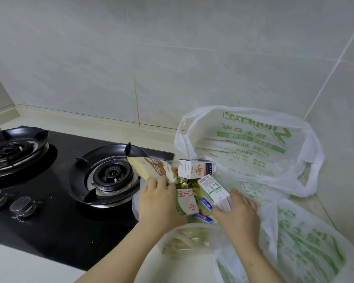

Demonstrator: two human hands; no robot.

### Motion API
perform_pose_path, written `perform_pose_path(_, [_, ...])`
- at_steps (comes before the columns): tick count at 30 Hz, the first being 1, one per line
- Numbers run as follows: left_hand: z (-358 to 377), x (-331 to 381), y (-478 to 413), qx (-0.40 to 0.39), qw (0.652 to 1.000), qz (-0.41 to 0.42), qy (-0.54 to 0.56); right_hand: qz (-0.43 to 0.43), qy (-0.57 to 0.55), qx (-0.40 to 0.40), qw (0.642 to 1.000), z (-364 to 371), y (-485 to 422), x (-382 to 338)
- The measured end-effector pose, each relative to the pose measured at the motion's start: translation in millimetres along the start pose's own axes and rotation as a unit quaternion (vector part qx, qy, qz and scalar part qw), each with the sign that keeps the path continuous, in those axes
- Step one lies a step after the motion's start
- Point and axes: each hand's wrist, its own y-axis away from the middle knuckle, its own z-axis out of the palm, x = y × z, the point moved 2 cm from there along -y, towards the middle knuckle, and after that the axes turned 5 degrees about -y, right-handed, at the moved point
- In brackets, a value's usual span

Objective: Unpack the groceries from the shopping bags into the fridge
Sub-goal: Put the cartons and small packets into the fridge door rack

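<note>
Now — two cartons in hand

Left hand [157, 203] grips a beige carton [149, 167] over the hob's [49, 211] right edge. Right hand [239, 213] pinches a white carton [213, 189], thumb against fingers. Both are at the open shopping bag [249, 186] on the counter's [90, 121] right end.

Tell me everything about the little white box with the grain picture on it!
The small white carton looks like cardboard, with a golden grain picture, a dark top strip and small print. It seems to lie on its side atop the grocery pile, before an open white plastic bag, right of the gas stove. The left hand and right hand do not touch it.
</note>
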Motion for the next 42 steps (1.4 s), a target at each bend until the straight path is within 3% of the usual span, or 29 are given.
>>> perform_pose_path(2, [-10.5, 1.1, 1.0, 0.048, 0.998, 0.029, -0.004, -0.018, -0.038, 0.030, 0.999, -4.9, -0.9, -8.4])
perform_pose_path(4, [-20.0, 0.3, 0.0, 0.090, 0.995, 0.043, -0.027, -0.013, -0.057, 0.006, 0.998, -8.8, -1.8, -17.4])
perform_pose_path(8, [-18.9, 0.1, -13.6, 0.013, 0.998, 0.053, -0.044, -0.016, -0.072, -0.054, 0.996, -11.6, -12.0, -22.8])
perform_pose_path(14, [-17.1, 7.6, -35.6, -0.023, 0.989, 0.117, -0.087, -0.034, -0.066, -0.119, 0.990, -8.7, -34.7, -19.5])
perform_pose_path(19, [-17.4, 8.9, -47.3, -0.100, 0.976, 0.193, -0.030, -0.096, -0.017, -0.142, 0.985, 2.9, -35.7, -17.3])
perform_pose_path(23, [-19.1, 0.0, -54.1, -0.182, 0.973, 0.120, 0.078, -0.083, -0.037, -0.173, 0.981, 3.4, -37.8, -11.7])
perform_pose_path(27, [-22.3, -17.4, -53.6, -0.206, 0.974, 0.082, -0.047, -0.081, -0.027, -0.152, 0.985, -2.2, -41.7, -7.4])
perform_pose_path(29, [-21.6, -24.8, -51.7, -0.214, 0.971, 0.088, -0.053, -0.074, -0.013, -0.148, 0.986, -3.6, -40.5, -7.7])
perform_pose_path(36, [-17.2, -5.7, -48.4, -0.089, 0.985, 0.138, 0.053, -0.028, 0.024, -0.167, 0.985, 0.3, -33.6, -17.8])
perform_pose_path(42, [-8.8, 12.4, -50.1, -0.035, 0.986, 0.107, 0.126, -0.021, 0.048, -0.241, 0.969, -10.6, -38.7, -13.8])
